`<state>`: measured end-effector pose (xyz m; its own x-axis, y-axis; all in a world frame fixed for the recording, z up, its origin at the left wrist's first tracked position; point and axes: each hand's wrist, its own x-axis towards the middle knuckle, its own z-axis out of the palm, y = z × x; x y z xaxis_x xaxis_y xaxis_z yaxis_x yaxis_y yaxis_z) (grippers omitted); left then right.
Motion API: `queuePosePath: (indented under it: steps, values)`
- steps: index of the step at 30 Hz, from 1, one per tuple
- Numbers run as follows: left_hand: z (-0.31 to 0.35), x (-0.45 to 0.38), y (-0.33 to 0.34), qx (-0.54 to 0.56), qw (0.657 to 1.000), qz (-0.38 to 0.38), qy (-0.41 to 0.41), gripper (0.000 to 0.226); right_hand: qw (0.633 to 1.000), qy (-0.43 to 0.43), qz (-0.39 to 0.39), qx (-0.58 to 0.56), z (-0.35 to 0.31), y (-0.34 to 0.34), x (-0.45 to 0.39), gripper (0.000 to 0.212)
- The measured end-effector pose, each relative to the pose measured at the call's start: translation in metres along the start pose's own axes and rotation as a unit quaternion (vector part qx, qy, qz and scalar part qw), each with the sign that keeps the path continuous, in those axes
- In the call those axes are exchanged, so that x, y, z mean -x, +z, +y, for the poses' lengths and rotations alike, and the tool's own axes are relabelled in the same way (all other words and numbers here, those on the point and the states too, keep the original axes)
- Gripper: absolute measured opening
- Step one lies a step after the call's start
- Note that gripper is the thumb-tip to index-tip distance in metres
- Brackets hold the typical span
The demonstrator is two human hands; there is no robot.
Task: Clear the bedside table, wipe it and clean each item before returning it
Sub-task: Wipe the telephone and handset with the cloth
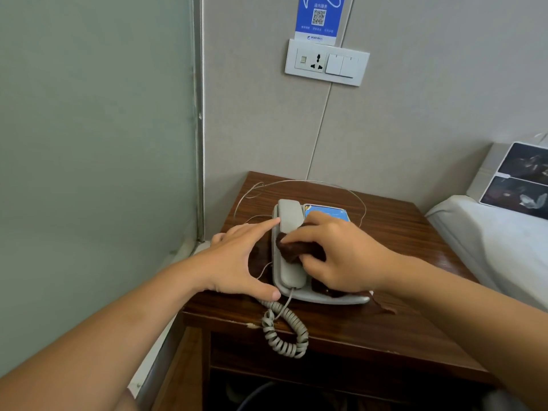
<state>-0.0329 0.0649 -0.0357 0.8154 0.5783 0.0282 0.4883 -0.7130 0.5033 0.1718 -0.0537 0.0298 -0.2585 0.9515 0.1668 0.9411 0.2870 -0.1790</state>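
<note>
Telephone [296, 293]: grey, corded, on bedside table [415, 232]. Right hand [341, 256] grips brown cloth [292, 249], rubbing the handset [290, 221]; left hand [237, 259], fingers spread, steadies the base. Step: cleaning item. Next, likely: keypad, coiled cord [284, 333].

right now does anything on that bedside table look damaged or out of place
Two things. The bedside table has a chipped front edge with pale wood showing, just left of the coiled cord. That cord spills off the phone and hangs over the edge.
</note>
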Motion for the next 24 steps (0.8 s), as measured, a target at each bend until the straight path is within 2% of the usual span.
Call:
queuePosePath:
  steps: [5,6,8,11,13,15,18,19,22,24]
  values:
    - [-0.004,0.000,-0.002,0.003,1.000,-0.011,0.008,0.128,0.987,-0.040,-0.153,0.021,-0.029,-0.003,0.035,0.034]
    - [-0.004,0.001,-0.003,0.012,1.000,-0.016,0.009,0.128,0.986,-0.037,-0.161,0.013,-0.031,-0.004,0.039,0.032]
    - [-0.004,0.001,-0.006,0.037,0.999,-0.028,0.007,0.125,0.993,-0.009,-0.111,-0.035,-0.026,-0.012,0.043,0.030]
    - [-0.005,-0.001,-0.007,0.106,0.994,-0.020,0.001,0.111,0.989,0.070,0.009,-0.130,-0.013,-0.038,0.041,0.029]
    - [-0.001,-0.006,-0.004,0.152,0.987,0.043,-0.008,0.092,0.973,0.126,0.062,-0.181,-0.004,-0.055,0.041,0.028]
    - [0.012,-0.011,-0.001,0.167,0.977,0.129,-0.030,0.063,0.955,0.166,0.091,-0.227,0.006,-0.064,0.046,0.026]
    - [0.038,-0.016,0.001,0.078,0.970,0.222,-0.061,0.030,0.936,0.198,0.109,-0.269,0.021,-0.067,0.063,0.026]
    - [0.047,-0.018,0.002,0.035,0.969,0.235,-0.074,0.031,0.933,0.206,0.111,-0.274,0.026,-0.065,0.068,0.026]
    - [0.077,-0.030,0.002,-0.082,0.959,0.220,-0.161,0.071,0.934,0.219,0.120,-0.255,0.040,-0.056,0.073,0.024]
    - [0.096,-0.039,0.003,-0.128,0.950,0.195,-0.208,0.086,0.940,0.220,0.124,-0.228,0.047,-0.051,0.073,0.023]
